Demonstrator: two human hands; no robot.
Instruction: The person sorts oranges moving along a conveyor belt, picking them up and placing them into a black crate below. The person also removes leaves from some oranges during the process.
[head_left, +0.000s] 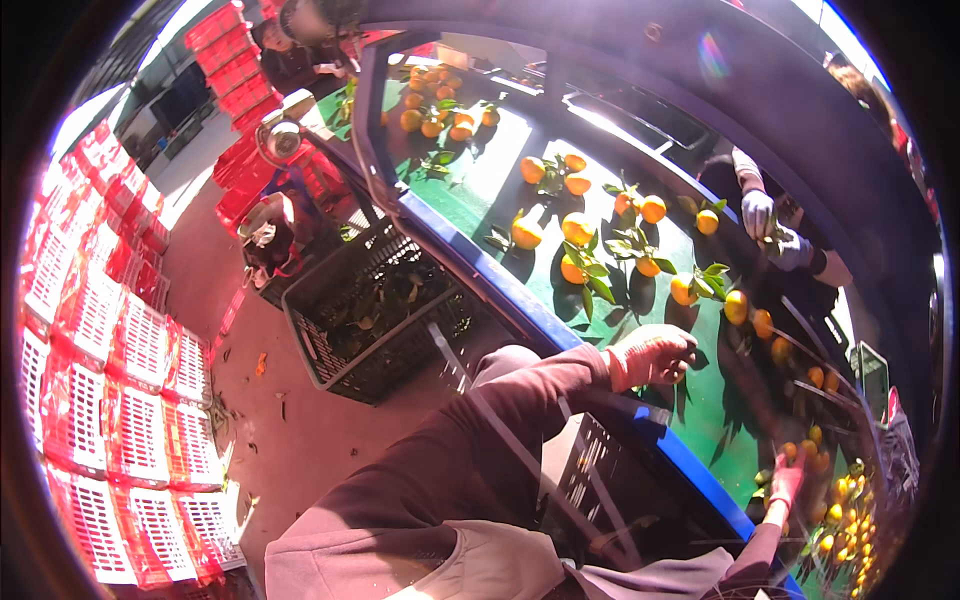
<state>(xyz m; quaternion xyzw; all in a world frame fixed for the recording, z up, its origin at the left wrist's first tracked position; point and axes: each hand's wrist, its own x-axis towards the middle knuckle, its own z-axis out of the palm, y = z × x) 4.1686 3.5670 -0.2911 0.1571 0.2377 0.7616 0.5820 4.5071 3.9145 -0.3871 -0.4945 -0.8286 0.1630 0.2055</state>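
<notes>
My left hand (654, 357), in a pinkish glove, hangs over the near edge of a green conveyor belt (720, 367). Its fingers are curled; a sliver of orange and green shows beneath, and whether it is gripped is unclear. My right hand (786, 477), also gloved, reaches over the belt at the lower right, close to a small orange fruit (788, 451) and some leaves; its grip cannot be made out. Mandarins with leaves (576, 267) lie spread on the sunlit belt, and more mandarins (851, 517) are heaped at its lower right end.
A blue rail (495, 270) edges the belt. Below it stands a dark plastic crate (352, 375) holding leaves. Red-and-white stacked crates (142, 345) line the left. Across the belt, a co-worker's gloved hands (759, 214) handle greenery; another person (289, 56) is at the far end.
</notes>
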